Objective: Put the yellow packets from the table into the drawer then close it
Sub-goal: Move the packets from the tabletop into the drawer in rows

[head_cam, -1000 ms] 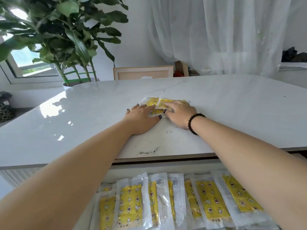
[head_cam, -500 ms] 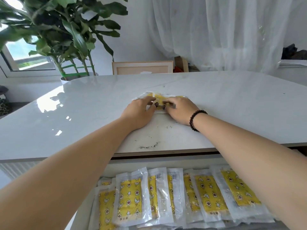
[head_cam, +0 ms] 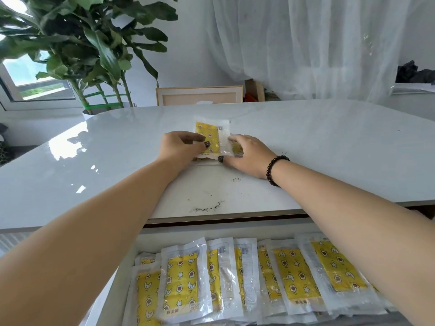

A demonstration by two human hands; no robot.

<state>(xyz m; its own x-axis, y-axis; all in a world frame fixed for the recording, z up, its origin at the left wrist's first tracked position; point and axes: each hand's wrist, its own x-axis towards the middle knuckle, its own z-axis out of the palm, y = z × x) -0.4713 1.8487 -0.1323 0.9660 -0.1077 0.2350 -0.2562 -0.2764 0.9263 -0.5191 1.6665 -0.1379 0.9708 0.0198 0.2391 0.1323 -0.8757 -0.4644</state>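
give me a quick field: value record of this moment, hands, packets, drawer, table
left hand: pinches the near-left part of the top yellow packet, tilting it up
right hand: fingers curled on the right side of the packets on the table
table: white glossy top, dark specks near the front edge
drawer: open below the table edge
packets in drawer: many yellow ones in overlapping rows
bracelet: dark beads, right wrist
plant: far left
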